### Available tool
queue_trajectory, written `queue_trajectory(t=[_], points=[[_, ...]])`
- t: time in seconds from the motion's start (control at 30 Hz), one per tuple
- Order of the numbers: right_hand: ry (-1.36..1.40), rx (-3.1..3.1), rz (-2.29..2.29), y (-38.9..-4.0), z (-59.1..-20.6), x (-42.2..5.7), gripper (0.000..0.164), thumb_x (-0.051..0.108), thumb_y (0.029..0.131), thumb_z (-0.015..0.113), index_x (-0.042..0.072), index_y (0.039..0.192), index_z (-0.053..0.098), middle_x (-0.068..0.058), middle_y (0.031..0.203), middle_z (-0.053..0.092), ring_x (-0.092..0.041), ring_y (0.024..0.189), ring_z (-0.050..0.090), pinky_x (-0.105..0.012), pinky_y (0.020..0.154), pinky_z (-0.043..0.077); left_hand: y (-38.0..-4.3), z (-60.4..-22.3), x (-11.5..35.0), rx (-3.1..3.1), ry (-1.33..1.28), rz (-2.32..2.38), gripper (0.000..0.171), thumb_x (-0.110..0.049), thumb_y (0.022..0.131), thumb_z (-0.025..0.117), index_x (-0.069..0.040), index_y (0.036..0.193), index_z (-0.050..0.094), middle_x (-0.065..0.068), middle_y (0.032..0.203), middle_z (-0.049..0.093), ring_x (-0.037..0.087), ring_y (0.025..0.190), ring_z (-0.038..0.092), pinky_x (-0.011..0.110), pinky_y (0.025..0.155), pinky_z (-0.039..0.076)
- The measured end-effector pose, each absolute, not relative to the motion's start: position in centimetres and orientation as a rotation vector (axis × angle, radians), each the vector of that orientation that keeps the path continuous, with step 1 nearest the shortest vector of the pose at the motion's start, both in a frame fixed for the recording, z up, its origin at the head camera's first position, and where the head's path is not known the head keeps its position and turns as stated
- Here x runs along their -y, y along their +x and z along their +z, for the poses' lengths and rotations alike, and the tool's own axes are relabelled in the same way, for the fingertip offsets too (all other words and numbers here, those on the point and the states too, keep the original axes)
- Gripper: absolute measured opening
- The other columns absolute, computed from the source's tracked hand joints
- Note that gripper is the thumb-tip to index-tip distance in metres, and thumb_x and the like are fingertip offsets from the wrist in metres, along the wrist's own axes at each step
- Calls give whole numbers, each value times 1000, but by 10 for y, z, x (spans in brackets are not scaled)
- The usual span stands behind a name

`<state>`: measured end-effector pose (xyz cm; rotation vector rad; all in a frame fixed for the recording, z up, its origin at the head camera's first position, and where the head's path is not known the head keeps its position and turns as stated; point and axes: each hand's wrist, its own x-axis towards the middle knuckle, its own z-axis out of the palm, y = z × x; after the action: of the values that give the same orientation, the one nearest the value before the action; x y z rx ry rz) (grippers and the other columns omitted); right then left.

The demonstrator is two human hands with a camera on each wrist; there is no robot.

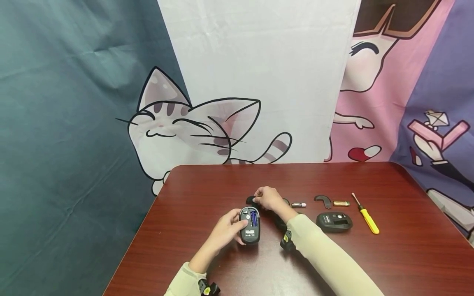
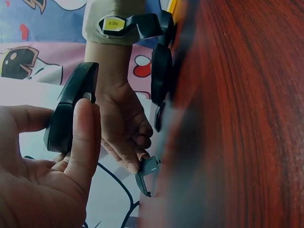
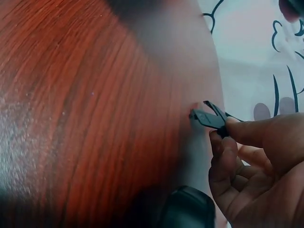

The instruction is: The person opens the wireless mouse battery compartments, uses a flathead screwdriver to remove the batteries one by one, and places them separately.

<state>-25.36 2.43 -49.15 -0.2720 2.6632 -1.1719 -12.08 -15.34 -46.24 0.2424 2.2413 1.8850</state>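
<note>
My left hand (image 1: 225, 229) grips a dark computer mouse (image 1: 250, 235) above the table, its underside facing me. The battery compartment is uncovered, and a blue battery (image 1: 254, 218) lies in it. Just beyond the mouse, my right hand (image 1: 269, 198) pinches a thin, curved dark battery cover (image 3: 211, 121) between thumb and fingertips. In the left wrist view, this cover (image 2: 148, 166) hangs from the right fingertips beside the tabletop's far edge. Seen edge-on there, the held mouse (image 2: 71, 109) sits between left thumb and fingers.
Right of my right forearm, a second mouse (image 1: 334, 222) lies underside up. Behind it are another curved cover (image 1: 324, 200) and a gold-coloured battery (image 1: 341, 203). A silver battery (image 1: 298, 204) lies further left, and a yellow-handled screwdriver (image 1: 366, 216) further right. My right forearm partly hides another dark object (image 1: 279, 223).
</note>
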Motion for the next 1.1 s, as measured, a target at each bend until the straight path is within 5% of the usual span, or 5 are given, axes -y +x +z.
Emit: queue_trajectory(t=[0.3, 0.63, 1.1], points=[[-261, -2848, -831, -255, -493, -19, 15, 27, 92, 75, 14, 86, 70, -1, 87, 68, -19, 80, 61, -35, 70, 56, -120, -466, 155, -2235, 254, 1896, 39, -13, 98, 61, 6, 132, 54, 20, 106, 71, 21, 65, 70, 65, 57, 60], [-244, -2882, -798, -256, -497, -16, 25, 29, 92, 75, 17, 74, 63, 1, 78, 62, -20, 75, 59, -36, 63, 53, -120, -466, 157, -2270, 240, 1891, 38, -12, 97, 62, 6, 130, 55, 22, 105, 71, 20, 61, 68, 69, 58, 58], [-276, -2938, -829, -251, -472, -41, 12, 27, 94, 71, 16, 88, 70, -1, 86, 69, -24, 84, 66, -43, 74, 59, -124, -467, 153, -2224, 249, 1930, 41, -14, 98, 61, 1, 136, 53, 20, 107, 69, 23, 70, 70, 64, 59, 61]])
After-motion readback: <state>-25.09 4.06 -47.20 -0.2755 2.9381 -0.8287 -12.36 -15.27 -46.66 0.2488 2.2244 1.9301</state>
